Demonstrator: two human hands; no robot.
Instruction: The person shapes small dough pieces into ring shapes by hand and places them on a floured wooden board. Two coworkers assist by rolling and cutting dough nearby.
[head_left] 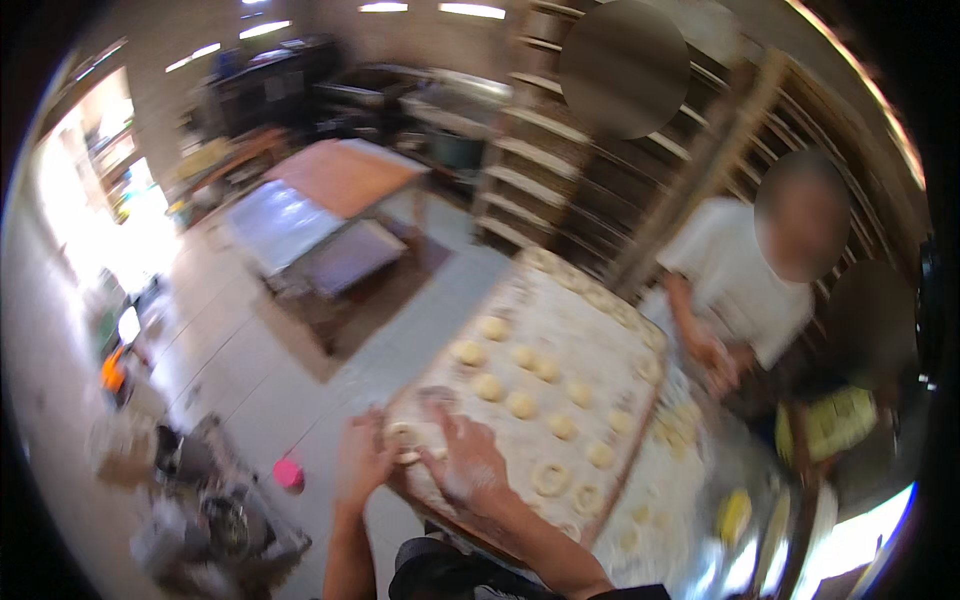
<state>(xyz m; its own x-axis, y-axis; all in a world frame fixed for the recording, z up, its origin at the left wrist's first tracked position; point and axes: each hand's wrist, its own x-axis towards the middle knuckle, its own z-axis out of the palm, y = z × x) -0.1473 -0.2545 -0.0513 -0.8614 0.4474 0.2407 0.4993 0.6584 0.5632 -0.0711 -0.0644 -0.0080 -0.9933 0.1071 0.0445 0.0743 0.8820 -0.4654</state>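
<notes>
At the near left corner of a large floured board [515, 440], a pale dough ring [404, 440] lies between my two hands. My left hand [368, 458] is at the board's left edge, with its fingers curled against the ring; they look blurred. From the other side comes my right hand [472, 462], flour on its skin, its fingers stretched over the board and its thumb beside the ring. Several round dough balls [522, 405] sit in loose rows beyond it. Another dough ring [550, 478] rests nearer the right edge, and more shaped pieces [600, 297] line the far edge.
Across the board stands a person in a white shirt [735, 270], hands together near its right side. More dough pieces lie on a floured worktop [650, 500] at right. Wooden racks [540, 150] stand behind. A low table [345, 180] is farther left; bags and containers [215, 500] crowd the left floor.
</notes>
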